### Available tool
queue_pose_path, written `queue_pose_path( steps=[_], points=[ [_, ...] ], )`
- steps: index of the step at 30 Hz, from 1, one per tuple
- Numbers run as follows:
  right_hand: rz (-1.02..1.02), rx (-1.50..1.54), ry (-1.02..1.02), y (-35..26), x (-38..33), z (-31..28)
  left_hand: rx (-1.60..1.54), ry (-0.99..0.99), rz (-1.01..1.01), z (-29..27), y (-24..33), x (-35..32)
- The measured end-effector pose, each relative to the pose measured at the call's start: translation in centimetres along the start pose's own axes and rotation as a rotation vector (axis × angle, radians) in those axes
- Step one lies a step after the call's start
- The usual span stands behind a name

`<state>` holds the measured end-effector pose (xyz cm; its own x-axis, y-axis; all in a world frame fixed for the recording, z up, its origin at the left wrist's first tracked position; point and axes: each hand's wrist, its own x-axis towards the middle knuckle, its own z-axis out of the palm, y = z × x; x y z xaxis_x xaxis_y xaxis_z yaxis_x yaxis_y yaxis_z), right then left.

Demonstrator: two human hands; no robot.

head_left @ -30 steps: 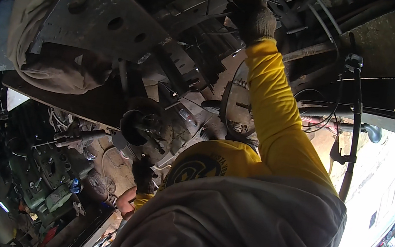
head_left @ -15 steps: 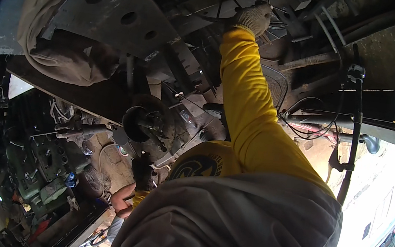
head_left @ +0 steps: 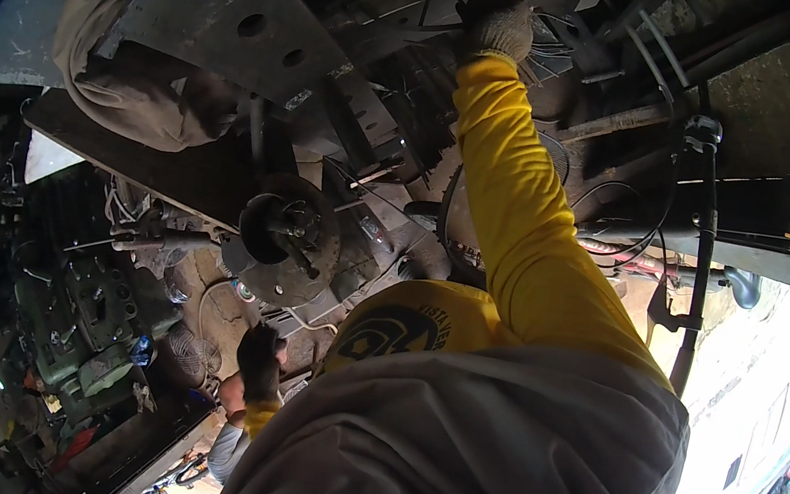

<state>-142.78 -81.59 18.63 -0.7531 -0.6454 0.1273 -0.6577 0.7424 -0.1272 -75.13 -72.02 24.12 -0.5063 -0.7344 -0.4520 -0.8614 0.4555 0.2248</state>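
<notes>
My right hand (head_left: pixel 502 30), in a knitted work glove with dark fingers, reaches up at the top among dark metal bars and thin rods (head_left: pixel 550 41). Its fingers curl in shadow, and what they hold is hidden. Low and to the left, my left hand (head_left: pixel 259 354) wears a dark glove below a round hub-like metal disc (head_left: pixel 284 282) with a central shaft. Shadow blurs its fingers, so their grip is unclear. A pale bent tube (head_left: pixel 309 323) runs close beside it.
A metal plate with round holes (head_left: pixel 245 19) spans the upper left, beside a draped brown cloth (head_left: pixel 89 52). A black upright tube with cables (head_left: pixel 707 230) stands at the right. Another person's bare arm (head_left: pixel 233 393) shows beside my left sleeve. Greenish machinery (head_left: pixel 94 306) fills the lower left.
My left hand has moved left and slightly down, coming into fuller sight. The right hand has shifted slightly left and stays among the bars. The surroundings have shifted slightly in view.
</notes>
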Motion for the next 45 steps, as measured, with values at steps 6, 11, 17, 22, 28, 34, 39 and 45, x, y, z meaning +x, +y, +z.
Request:
queue_pose_path(
  steps=[6, 11, 17, 22, 28, 34, 39, 45],
  points=[
    [0.121, -0.055, 0.133, -0.3, 1.2, 3.3, 0.138, 0.125, 0.346, -13.5, 15.7, -2.2],
    [0.136, 0.048, 0.004, 0.3, -0.4, 0.9, -0.13, 0.091, 0.506, -19.7, 28.8, 5.4],
    [0.196, 0.152, 0.049, -2.1, -2.0, -0.7, -0.331, -0.128, 0.19, -17.8, 42.1, 19.9],
    [0.378, 0.772, 0.505, -0.6, 2.2, 5.8, 0.258, 0.447, 0.387, -13.6, 46.4, 29.5],
    [0.585, 2.242, 0.369, -2.3, -2.0, -0.5, 0.346, 0.254, 0.476, -15.7, 44.3, 32.5],
    [0.752, 2.757, 0.214, -1.2, -4.3, -5.3, 0.384, 0.178, 0.515, -15.1, 43.6, 32.8],
    [0.543, 2.714, 0.039, 0.4, -3.2, -1.2, 0.442, 0.222, 0.512, -14.3, 43.4, 34.0],
    [0.06, 2.821, -0.288, 2.2, -5.4, 0.5, 0.439, 0.239, 0.622, -13.6, 42.1, 35.6]
  ],
)
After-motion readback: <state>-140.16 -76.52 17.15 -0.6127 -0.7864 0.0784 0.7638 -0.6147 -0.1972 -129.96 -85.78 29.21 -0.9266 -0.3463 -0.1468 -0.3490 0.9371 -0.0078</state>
